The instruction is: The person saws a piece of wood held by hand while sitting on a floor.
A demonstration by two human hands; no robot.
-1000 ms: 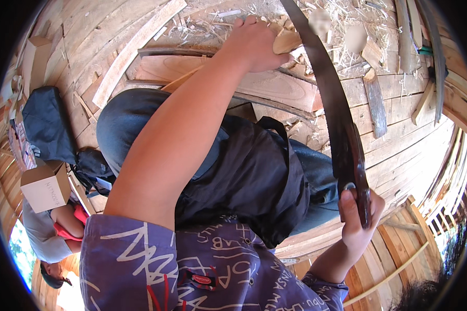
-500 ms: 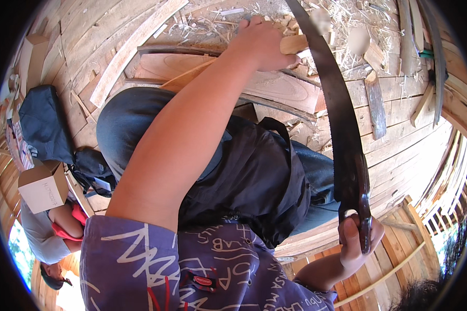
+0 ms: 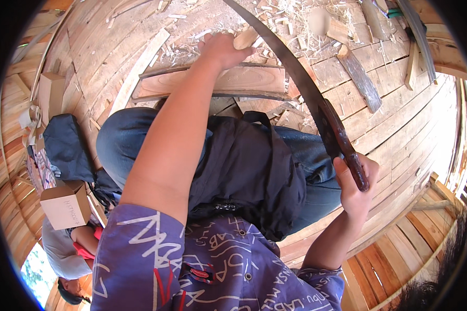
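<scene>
My left hand reaches forward and grips a small pale wood block, holding it on a flat wooden board that lies across the plank floor. My right hand is shut on the dark reddish handle of a long curved blade. The blade arcs from my right hand up past the block to the top of the view. A dark bag rests on my lap over blue jeans.
Wood shavings and offcuts litter the plank floor ahead. A long strip of wood lies at the left. A cardboard box and a dark bag sit at the left, with another person below.
My right hand has moved up and the blade has swung leftward, lying flatter across the floor. The left hand stays on the wood block.
</scene>
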